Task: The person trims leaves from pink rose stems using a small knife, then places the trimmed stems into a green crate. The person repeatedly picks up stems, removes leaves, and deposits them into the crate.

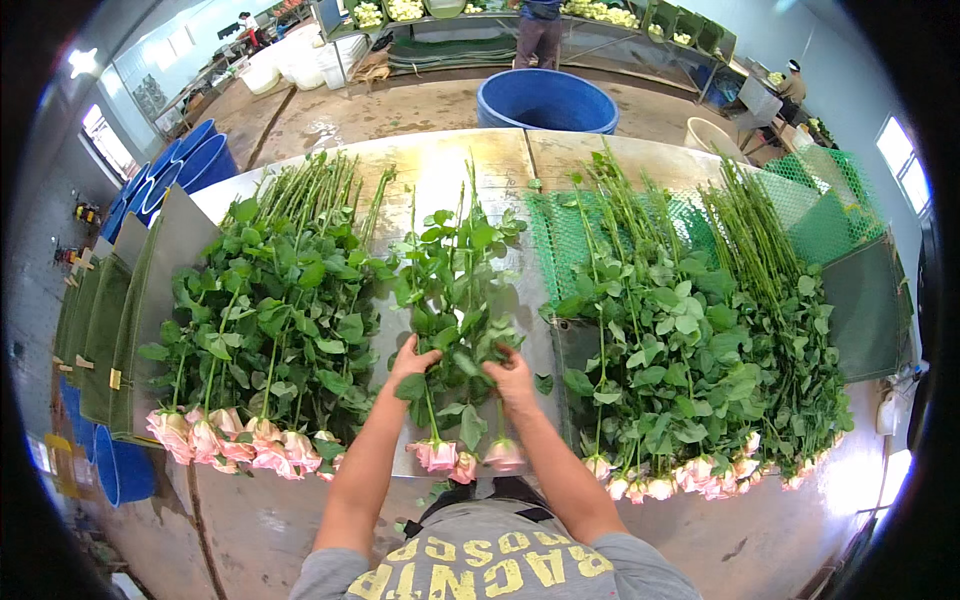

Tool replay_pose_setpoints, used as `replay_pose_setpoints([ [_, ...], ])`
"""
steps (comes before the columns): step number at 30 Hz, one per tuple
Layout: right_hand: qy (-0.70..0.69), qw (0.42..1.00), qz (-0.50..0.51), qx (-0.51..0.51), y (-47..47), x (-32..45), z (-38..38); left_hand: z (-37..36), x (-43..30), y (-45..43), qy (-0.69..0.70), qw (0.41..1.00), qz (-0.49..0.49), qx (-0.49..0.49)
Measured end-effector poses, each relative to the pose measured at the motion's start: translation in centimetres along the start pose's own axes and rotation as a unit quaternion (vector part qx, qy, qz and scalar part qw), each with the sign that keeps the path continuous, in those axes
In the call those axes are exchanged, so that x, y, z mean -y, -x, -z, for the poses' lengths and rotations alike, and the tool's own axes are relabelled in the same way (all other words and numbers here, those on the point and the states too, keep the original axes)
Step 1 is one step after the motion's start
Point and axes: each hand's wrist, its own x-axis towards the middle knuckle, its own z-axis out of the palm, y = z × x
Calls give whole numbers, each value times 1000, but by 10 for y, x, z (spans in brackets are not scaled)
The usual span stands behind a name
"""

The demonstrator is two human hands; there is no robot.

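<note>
A few pink roses lie before me on a metal-topped table [540, 300], their blooms towards me and stems pointing away. My left hand [412, 361] is at the leaves on the left of this small group, thumb and forefinger spread around foliage; whether it grips a stem is hidden. My right hand [514, 379] curls around the leafy stem of the right-hand pink rose [504, 455]. Between my forearms are another pink rose [433, 454] and a lower bloom [464, 468]. Leaves cover parts of the stems and fingertips.
Rose piles lie left [292, 300] and right [675, 337], the right one partly over green plastic netting [559, 240]. An upright grey panel [176, 247] borders the left. Beyond the table stands a blue tub [547, 101], with a person [538, 34] behind it.
</note>
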Motion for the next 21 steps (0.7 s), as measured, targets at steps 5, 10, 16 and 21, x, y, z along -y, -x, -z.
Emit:
replay_pose_setpoints([
  [5, -55, 987, 142, 55, 14, 54, 56, -6, 0, -6, 103, 991, -24, 76],
  [10, 77, 995, 53, 35, 30, 43, 71, -1, -26, 25, -324, 927, -136, -133],
  [16, 61, 997, 47, 17, 28, 41, 56, -64, -62, 77, -405, 840, -341, -121],
  [21, 15, 998, 25, 64, 31, 46, 65, -120, -29, 75, -289, 951, -112, -26],
])
